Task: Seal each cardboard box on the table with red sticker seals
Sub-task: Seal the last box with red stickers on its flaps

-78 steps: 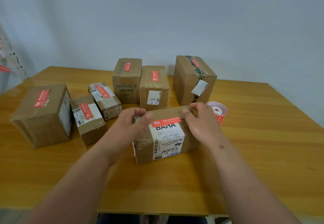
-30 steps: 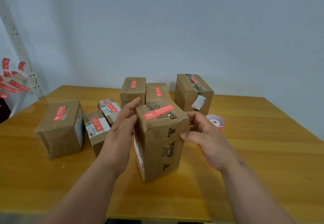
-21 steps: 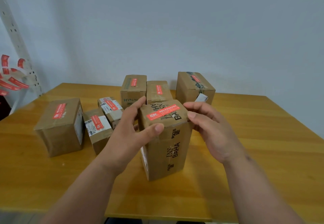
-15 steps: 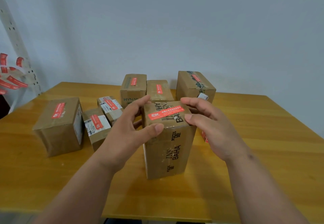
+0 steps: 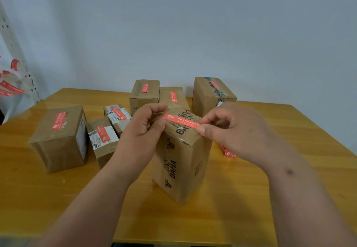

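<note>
A tall brown cardboard box [image 5: 181, 165] printed "BAHA" stands upright on the wooden table [image 5: 301, 134], near the front. A red sticker seal [image 5: 181, 121] lies across its top face. My left hand [image 5: 139, 136] grips the top left corner of the box, thumb at the sticker's left end and fingers curled behind. My right hand [image 5: 237, 132] pinches the sticker's right end at the box's top right edge. The sticker roll [image 5: 228, 153] peeks out under my right hand, mostly hidden.
Several other boxes with red seals stand around: a large one [image 5: 58, 140] at the left, two small ones [image 5: 102, 140] [image 5: 117, 115] beside it, three [image 5: 144, 94] [image 5: 172, 97] [image 5: 210, 94] along the back. A rack with red strips [image 5: 11, 86] stands far left.
The box went from lying on its side to standing on end and has since turned a little. Both hands shifted from its sides to the two ends of the top sticker.
</note>
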`<state>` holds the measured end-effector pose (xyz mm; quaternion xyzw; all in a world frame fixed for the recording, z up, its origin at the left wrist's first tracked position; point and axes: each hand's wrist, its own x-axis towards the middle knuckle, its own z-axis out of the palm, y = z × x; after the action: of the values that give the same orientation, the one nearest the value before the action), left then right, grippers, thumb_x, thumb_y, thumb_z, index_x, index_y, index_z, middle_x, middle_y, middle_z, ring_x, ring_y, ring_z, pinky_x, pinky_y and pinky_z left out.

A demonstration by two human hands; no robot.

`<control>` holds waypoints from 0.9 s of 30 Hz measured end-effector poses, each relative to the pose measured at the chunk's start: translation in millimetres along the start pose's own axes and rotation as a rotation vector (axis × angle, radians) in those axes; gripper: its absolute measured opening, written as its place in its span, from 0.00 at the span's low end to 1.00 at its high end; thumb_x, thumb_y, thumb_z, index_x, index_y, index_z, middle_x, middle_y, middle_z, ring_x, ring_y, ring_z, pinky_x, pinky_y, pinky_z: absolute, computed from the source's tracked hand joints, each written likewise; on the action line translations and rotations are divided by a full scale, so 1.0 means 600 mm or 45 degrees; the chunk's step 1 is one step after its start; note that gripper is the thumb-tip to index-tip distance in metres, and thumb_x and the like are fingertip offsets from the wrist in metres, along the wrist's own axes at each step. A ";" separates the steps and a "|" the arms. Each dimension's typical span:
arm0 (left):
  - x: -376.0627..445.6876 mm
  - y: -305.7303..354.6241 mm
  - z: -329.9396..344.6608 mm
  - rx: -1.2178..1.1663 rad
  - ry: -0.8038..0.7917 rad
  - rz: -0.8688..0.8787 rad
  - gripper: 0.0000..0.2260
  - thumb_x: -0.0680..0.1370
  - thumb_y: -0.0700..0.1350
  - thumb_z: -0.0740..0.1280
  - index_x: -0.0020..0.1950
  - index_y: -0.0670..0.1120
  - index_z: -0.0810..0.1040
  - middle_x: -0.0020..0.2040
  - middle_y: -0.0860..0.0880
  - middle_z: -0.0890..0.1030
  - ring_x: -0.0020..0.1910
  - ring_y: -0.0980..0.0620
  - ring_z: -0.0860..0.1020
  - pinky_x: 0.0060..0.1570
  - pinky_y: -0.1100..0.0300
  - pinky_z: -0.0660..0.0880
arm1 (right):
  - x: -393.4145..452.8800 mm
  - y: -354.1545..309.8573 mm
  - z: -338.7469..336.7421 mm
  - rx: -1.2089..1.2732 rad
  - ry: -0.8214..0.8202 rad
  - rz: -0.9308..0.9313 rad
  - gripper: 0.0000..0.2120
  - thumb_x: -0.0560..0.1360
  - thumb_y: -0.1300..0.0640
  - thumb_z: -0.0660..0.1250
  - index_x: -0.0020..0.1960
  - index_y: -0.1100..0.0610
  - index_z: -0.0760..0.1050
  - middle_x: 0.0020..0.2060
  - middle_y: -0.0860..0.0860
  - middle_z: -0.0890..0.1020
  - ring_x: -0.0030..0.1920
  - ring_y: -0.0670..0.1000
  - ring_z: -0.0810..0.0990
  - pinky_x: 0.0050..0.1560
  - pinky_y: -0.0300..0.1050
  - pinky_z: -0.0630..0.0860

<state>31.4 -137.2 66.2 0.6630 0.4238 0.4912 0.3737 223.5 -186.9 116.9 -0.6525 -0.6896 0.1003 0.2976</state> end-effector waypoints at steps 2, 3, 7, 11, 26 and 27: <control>0.002 -0.001 0.002 0.062 0.012 0.015 0.11 0.82 0.44 0.60 0.57 0.60 0.76 0.53 0.64 0.77 0.52 0.69 0.74 0.41 0.76 0.70 | -0.003 -0.012 -0.007 -0.090 -0.039 -0.019 0.09 0.71 0.40 0.69 0.50 0.42 0.79 0.45 0.39 0.78 0.43 0.40 0.77 0.42 0.41 0.73; 0.003 -0.001 0.003 0.083 0.018 0.023 0.11 0.82 0.44 0.59 0.56 0.59 0.77 0.53 0.63 0.77 0.52 0.68 0.74 0.40 0.76 0.70 | -0.005 -0.019 -0.010 -0.136 -0.060 -0.037 0.10 0.72 0.41 0.68 0.52 0.41 0.78 0.46 0.39 0.77 0.42 0.40 0.76 0.42 0.42 0.73; 0.010 0.002 0.007 0.090 0.013 0.026 0.11 0.82 0.41 0.59 0.52 0.55 0.79 0.56 0.63 0.77 0.55 0.65 0.74 0.45 0.71 0.69 | -0.010 -0.044 -0.018 -0.315 -0.116 -0.116 0.06 0.76 0.43 0.65 0.52 0.42 0.76 0.47 0.41 0.76 0.37 0.40 0.72 0.40 0.41 0.69; 0.009 0.003 0.008 0.110 0.016 0.022 0.11 0.82 0.41 0.58 0.51 0.54 0.78 0.57 0.63 0.77 0.56 0.64 0.73 0.45 0.70 0.68 | -0.009 -0.056 -0.020 -0.444 -0.138 -0.153 0.06 0.78 0.45 0.62 0.49 0.44 0.77 0.46 0.44 0.77 0.32 0.40 0.70 0.39 0.41 0.68; 0.009 0.001 0.009 0.124 -0.005 0.018 0.11 0.83 0.43 0.57 0.52 0.54 0.77 0.59 0.61 0.76 0.56 0.63 0.73 0.46 0.69 0.70 | -0.008 -0.059 -0.016 -0.604 -0.116 -0.237 0.08 0.81 0.50 0.58 0.47 0.46 0.75 0.44 0.44 0.76 0.45 0.48 0.76 0.47 0.46 0.71; 0.008 0.001 0.008 0.127 -0.010 0.019 0.11 0.83 0.43 0.57 0.53 0.54 0.77 0.59 0.61 0.76 0.56 0.64 0.73 0.45 0.71 0.70 | -0.008 -0.056 -0.019 -0.545 -0.121 -0.202 0.08 0.80 0.51 0.59 0.46 0.47 0.76 0.43 0.43 0.77 0.45 0.46 0.76 0.46 0.45 0.71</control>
<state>37.1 -133.1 66.9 0.6858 0.4414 0.4696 0.3382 201.3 -198.8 142.7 -0.6390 -0.7576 -0.0412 0.1265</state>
